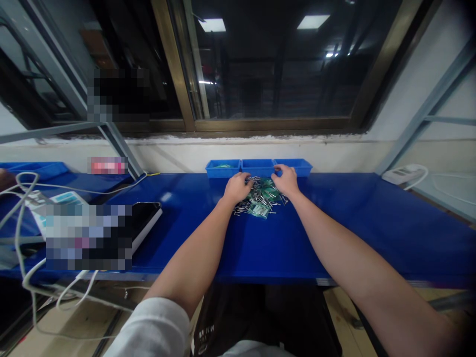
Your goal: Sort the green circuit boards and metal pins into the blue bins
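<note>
A pile of thin metal pins (243, 206), which look like screws or rivets, lies on a blue tabletop (256, 253). Mixed into it are small green-tinted clear packets (259, 209). My left hand (237, 188) rests at the pile's left edge, its fingers bent inward with a gap at the thumb. On the far right edge of the heap is my right hand (287, 180), fingers apart and curved toward the pins. Neither hand shows anything lifted. Just behind the pile stand joined blue bins (258, 166); the left bin (223, 171) contains some green-tinted material.
To the left lies a black-topped device with a white side (147, 230), partly pixelated, among white cables (20, 218). A white power strip (403, 173) sits at the right back. Metal frame posts (121, 148) and a window bound the table. Another person's hand (6, 178) shows at far left.
</note>
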`<control>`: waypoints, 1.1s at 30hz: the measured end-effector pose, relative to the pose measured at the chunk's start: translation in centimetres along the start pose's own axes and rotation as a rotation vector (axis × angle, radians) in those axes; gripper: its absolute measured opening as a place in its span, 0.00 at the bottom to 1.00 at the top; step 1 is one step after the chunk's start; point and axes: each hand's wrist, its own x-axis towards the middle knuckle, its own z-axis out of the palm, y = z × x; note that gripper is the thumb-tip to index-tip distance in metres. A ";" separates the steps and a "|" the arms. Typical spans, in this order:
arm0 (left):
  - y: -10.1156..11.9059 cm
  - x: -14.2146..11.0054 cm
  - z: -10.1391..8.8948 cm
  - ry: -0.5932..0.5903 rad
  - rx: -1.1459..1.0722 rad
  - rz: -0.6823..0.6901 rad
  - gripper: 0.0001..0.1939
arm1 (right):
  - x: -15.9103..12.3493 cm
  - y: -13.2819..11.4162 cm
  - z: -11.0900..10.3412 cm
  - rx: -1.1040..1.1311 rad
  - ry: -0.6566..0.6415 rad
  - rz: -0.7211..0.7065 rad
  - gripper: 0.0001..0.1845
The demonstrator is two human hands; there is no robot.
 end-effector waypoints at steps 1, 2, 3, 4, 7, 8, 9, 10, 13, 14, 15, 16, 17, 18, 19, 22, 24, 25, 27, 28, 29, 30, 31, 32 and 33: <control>0.0 0.0 0.0 -0.009 0.006 -0.007 0.17 | 0.1 0.3 -0.1 -0.062 0.005 0.017 0.20; 0.0 0.0 0.0 -0.018 0.012 -0.014 0.17 | 0.2 0.6 -0.2 -0.111 0.005 0.039 0.22; 0.0 0.0 -0.1 -0.027 0.017 -0.019 0.17 | 0.3 0.8 -0.3 -0.148 0.000 0.065 0.24; 0.0 0.0 -0.1 -0.035 0.022 -0.023 0.17 | 0.4 1.0 -0.4 -0.175 -0.013 0.090 0.26; -0.1 -0.1 -0.1 -0.060 0.034 -0.023 0.17 | 0.5 1.5 -0.5 -0.205 -0.086 0.151 0.34; -0.1 -0.1 -0.1 -0.068 0.038 -0.023 0.17 | 0.5 1.6 -0.5 -0.202 -0.119 0.167 0.36; -0.1 -0.1 -0.1 -0.075 0.042 -0.026 0.17 | 0.5 1.7 -0.5 -0.198 -0.152 0.179 0.38; 0.0 -0.1 -0.1 -0.081 0.045 -0.028 0.16 | 0.5 1.7 -0.5 -0.193 -0.182 0.185 0.40; 0.1 -0.1 -0.2 -0.095 0.050 -0.028 0.16 | 0.4 1.6 -0.4 -0.188 -0.223 0.170 0.42; 0.2 -0.1 -0.3 -0.101 0.050 -0.026 0.16 | 0.3 1.5 -0.3 -0.188 -0.224 0.152 0.41; 0.2 -0.1 -0.3 -0.108 0.051 -0.025 0.16 | 0.2 1.4 -0.1 -0.187 -0.223 0.126 0.40; 0.2 -0.2 -0.3 -0.116 0.052 -0.024 0.16 | 0.1 1.2 0.0 -0.185 -0.224 0.092 0.39; 0.3 -0.2 -0.3 -0.124 0.053 -0.023 0.16 | 0.0 0.9 0.2 -0.184 -0.230 0.051 0.38; 0.2 -0.2 -0.3 -0.132 0.054 -0.021 0.16 | -0.2 0.7 0.3 -0.183 -0.240 0.005 0.36; 0.2 -0.2 -0.2 -0.140 0.055 -0.018 0.17 | -0.3 0.4 0.5 -0.182 -0.255 -0.042 0.34; 0.1 -0.2 0.0 -0.166 0.056 0.003 0.16 | -0.9 -0.4 1.0 -0.184 -0.339 -0.170 0.29; -0.1 -0.2 0.1 -0.181 0.058 0.033 0.15 | -1.3 -0.7 1.3 -0.194 -0.402 -0.214 0.24; -0.1 -0.2 0.2 -0.186 0.059 0.049 0.15 | -1.4 -0.8 1.4 -0.200 -0.429 -0.224 0.22; -0.2 -0.2 0.2 -0.188 0.061 0.068 0.14 | -1.6 -0.9 1.5 -0.204 -0.466 -0.239 0.18; -0.2 -0.2 0.3 -0.188 0.061 0.072 0.14 | -1.6 -0.9 1.6 -0.200 -0.477 -0.249 0.16; -0.2 -0.1 0.3 -0.189 0.060 0.073 0.14 | -1.6 -0.9 1.6 -0.191 -0.485 -0.261 0.15; -0.2 -0.1 0.3 -0.191 0.059 0.074 0.14 | -1.6 -0.9 1.6 -0.178 -0.491 -0.273 0.14; -0.1 -0.1 0.2 -0.194 0.057 0.076 0.14 | -1.6 -1.0 1.5 -0.164 -0.494 -0.281 0.13; -0.1 -0.1 0.2 -0.198 0.055 0.081 0.13 | -1.5 -1.0 1.5 -0.150 -0.496 -0.286 0.12; 0.0 -0.2 0.2 -0.201 0.053 0.086 0.13 | -1.5 -1.1 1.4 -0.138 -0.497 -0.288 0.12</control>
